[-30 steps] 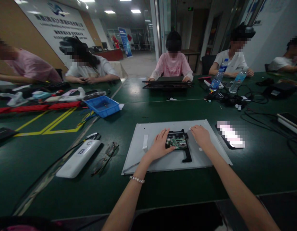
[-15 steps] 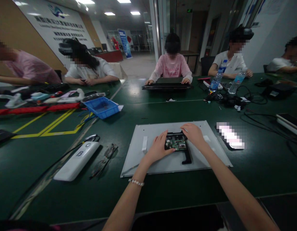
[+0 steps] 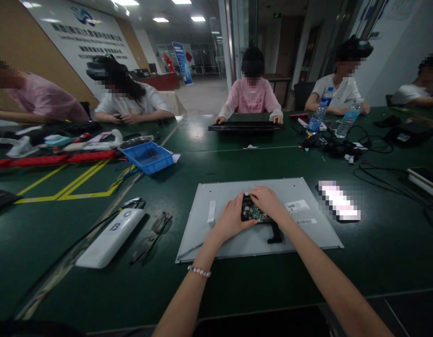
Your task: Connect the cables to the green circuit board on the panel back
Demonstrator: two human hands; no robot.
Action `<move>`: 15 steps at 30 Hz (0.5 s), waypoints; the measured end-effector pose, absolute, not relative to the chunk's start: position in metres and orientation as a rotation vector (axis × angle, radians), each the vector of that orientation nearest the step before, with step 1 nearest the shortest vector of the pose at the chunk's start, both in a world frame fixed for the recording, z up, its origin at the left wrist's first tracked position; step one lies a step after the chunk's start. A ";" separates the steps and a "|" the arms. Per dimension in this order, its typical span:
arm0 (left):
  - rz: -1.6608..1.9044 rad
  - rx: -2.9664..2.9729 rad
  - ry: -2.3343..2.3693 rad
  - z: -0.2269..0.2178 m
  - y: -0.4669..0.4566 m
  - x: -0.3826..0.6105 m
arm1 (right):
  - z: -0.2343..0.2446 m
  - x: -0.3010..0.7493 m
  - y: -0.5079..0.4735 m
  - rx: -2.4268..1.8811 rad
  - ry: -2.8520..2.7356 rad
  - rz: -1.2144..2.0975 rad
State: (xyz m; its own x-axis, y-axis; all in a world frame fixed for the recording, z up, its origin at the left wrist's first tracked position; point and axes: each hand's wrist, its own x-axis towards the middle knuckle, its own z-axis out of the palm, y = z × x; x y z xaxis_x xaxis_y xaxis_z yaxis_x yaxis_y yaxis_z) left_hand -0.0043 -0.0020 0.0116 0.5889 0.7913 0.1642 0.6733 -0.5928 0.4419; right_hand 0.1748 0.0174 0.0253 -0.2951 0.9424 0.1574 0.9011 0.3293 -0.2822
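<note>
A green circuit board (image 3: 260,216) sits in a black plastic frame (image 3: 275,233) that lies on a flat grey panel (image 3: 234,246). My left hand (image 3: 231,220) grips the frame's left side, its fingers along that edge and its thumb along the near edge. Reaching across from the right, my right hand (image 3: 268,204) has its fingers bent over the far edge of the board and covers its right part. A hooked leg of the frame sticks out toward me below the right hand. What the right fingertips touch is partly hidden.
Left of the panel lie eyeglasses (image 3: 151,238) and a white power bank (image 3: 111,238) with a cable. A phone (image 3: 339,201) lies to the right. Farther off are a blue tray (image 3: 148,158), water bottles (image 3: 320,112), tangled cables and several people seated round the green table (image 3: 216,292).
My right hand has slid left along the frame's far edge and now covers more of the board. White labels on the panel have come into view behind it. The left hand stays in place.
</note>
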 end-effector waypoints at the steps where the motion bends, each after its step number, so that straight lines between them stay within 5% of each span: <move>1: 0.494 2.490 1.191 0.011 -0.002 -0.004 | 0.025 0.175 0.017 -1.650 -2.313 0.198; 15: 0.532 2.565 1.172 0.008 0.001 -0.003 | 0.030 0.162 0.017 -1.775 -2.330 0.116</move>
State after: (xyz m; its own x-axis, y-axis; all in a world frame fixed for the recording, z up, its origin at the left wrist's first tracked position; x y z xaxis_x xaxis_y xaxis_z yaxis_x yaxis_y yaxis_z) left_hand -0.0033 0.0008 0.0078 0.6050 0.7665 0.2154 0.6672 -0.6357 0.3882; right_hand 0.1622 0.0168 0.0297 -0.2527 0.9603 0.1182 0.9438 0.2716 -0.1886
